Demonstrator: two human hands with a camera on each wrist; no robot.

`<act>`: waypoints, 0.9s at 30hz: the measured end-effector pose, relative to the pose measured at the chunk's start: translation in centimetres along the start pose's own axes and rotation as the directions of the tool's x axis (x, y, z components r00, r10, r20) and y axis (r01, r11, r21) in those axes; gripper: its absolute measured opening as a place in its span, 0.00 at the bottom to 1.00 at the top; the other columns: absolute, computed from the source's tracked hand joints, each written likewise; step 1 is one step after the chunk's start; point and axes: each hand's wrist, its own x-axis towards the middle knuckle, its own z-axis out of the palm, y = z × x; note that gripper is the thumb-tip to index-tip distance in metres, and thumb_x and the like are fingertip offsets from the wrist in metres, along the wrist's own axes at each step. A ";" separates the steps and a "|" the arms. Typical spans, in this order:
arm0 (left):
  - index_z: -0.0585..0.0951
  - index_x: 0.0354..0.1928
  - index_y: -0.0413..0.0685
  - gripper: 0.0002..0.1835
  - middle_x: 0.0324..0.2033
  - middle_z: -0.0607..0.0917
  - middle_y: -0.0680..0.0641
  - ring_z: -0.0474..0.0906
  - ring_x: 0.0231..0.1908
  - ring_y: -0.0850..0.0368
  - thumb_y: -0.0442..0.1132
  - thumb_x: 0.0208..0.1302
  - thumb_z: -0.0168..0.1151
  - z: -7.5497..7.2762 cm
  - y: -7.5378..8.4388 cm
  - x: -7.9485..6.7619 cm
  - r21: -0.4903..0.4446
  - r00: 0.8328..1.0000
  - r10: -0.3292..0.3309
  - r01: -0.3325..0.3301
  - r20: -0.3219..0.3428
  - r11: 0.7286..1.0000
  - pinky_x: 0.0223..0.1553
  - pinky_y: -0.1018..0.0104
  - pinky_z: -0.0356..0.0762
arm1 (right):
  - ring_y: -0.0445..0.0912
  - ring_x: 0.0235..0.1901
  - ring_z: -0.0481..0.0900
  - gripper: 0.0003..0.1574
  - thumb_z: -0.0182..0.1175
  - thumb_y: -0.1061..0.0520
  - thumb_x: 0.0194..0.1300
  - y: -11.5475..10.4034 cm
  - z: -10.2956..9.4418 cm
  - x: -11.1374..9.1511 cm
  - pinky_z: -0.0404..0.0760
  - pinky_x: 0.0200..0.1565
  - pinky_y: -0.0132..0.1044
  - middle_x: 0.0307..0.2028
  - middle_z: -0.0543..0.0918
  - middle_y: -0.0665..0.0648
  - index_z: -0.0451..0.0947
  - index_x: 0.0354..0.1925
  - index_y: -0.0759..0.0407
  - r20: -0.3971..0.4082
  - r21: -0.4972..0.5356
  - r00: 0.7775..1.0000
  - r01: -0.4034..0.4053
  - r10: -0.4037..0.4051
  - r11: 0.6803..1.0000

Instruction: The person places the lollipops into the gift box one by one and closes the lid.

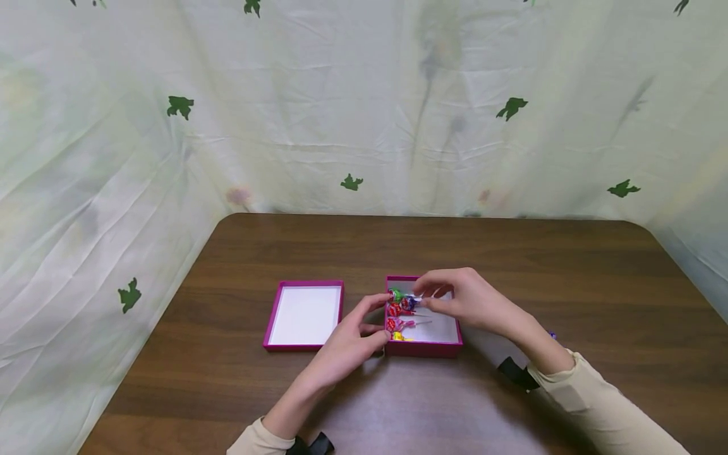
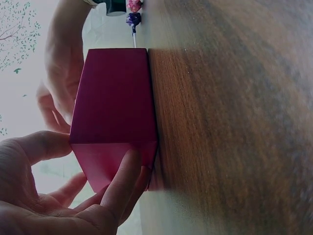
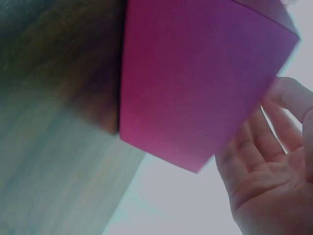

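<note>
A magenta box (image 1: 423, 349) with a pale inside stands on the table, wrapped lollipops along its left side. Among them are a green lollipop (image 1: 396, 294), a blue lollipop (image 1: 408, 303), a red lollipop (image 1: 394, 309), a pink lollipop (image 1: 392, 324) and a yellow lollipop (image 1: 399, 336). My left hand (image 1: 355, 332) rests against the box's left wall, fingers spread along it. Over the box, my right hand (image 1: 463, 300) brings thumb and forefinger together at the blue lollipop's stick. Seen from the right wrist, the box wall hides those fingertips.
The matching shallow lid (image 1: 275, 316), white inside, lies left of the box. A purple lollipop (image 2: 133, 19) and a pink lollipop (image 2: 134, 5) lie on the table to the right, partly behind my right forearm. A patterned curtain (image 1: 398, 126) hangs behind the table (image 1: 512, 246).
</note>
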 end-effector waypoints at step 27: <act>0.68 0.69 0.59 0.30 0.69 0.66 0.45 0.78 0.52 0.46 0.37 0.65 0.60 0.2 0.2 0.0 -0.024 0.999 0.054 -0.054 0.002 0.998 0.46 0.56 0.80 | 0.43 0.42 0.81 0.20 0.69 0.61 0.60 3.1 -6.4 -10.8 0.80 0.42 0.42 0.45 0.84 0.42 0.81 0.47 0.40 -0.036 -0.195 0.990 -0.140 0.136 0.971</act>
